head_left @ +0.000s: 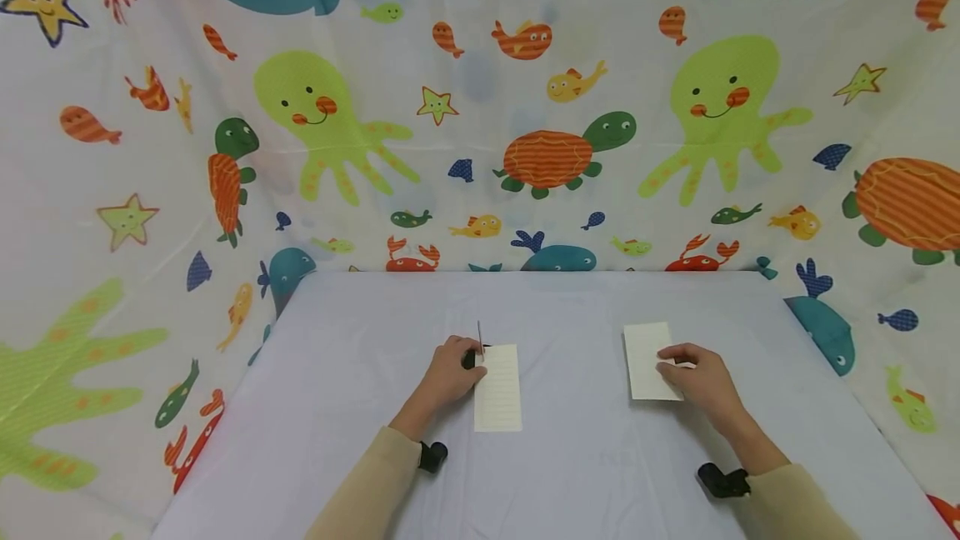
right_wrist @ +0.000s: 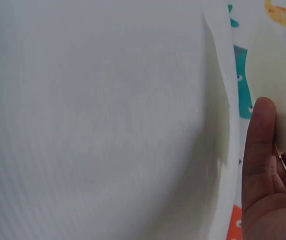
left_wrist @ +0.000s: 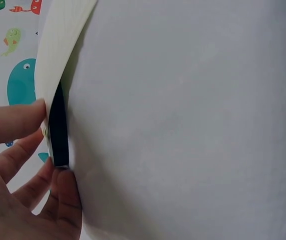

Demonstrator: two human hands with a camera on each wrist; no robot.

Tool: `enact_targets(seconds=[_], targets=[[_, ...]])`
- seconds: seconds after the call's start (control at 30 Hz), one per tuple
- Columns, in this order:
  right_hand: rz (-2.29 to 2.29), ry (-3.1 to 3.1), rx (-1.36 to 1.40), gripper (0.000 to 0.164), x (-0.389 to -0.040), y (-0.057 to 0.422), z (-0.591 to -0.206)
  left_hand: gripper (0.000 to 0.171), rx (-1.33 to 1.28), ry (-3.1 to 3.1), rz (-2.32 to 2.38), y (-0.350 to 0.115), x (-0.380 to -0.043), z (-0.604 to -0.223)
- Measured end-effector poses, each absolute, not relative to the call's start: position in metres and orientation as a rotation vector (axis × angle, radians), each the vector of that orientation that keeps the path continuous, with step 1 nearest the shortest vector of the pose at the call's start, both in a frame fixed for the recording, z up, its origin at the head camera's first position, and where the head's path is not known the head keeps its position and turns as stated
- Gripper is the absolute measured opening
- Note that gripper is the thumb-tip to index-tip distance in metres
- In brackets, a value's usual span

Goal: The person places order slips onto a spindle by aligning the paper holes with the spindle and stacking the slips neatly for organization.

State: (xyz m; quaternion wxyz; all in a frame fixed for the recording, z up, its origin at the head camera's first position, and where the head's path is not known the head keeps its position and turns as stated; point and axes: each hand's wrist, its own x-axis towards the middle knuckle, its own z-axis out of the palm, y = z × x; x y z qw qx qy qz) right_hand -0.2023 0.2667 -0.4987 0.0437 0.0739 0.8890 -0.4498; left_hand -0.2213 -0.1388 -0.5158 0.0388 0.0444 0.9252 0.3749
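Observation:
In the head view my left hand (head_left: 450, 369) holds a narrow, cream, lined sheet (head_left: 498, 394) at its upper left corner. The left wrist view shows the thumb on the face of the curving paper (left_wrist: 57, 55) and fingertips at a black wedge-shaped piece (left_wrist: 58, 130) behind it. A thin upright strip (head_left: 481, 338) sticks up by that corner. To the right, my right hand (head_left: 701, 377) pinches the right edge of a blank cream sheet (head_left: 647, 365) between thumb and fingers. This sheet (right_wrist: 273, 75) stands tilted in the right wrist view, part of the hand out of frame.
A white cloth covers the table (head_left: 570, 473), which meets a printed sea-animal curtain (head_left: 480, 148) at the back and sides. Black wrist devices (head_left: 723, 482) sit on both wrists, below beige sleeves (head_left: 375, 482).

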Motion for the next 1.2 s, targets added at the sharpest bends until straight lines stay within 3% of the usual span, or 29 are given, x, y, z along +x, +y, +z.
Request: enact_targets(seconds=[1.2], targets=[[-1.676, 2.534, 0.14, 0.021, -0.206, 0.167, -0.483, 0.026, 0.124, 2.801, 1.223, -0.144, -0.227, -0.512]])
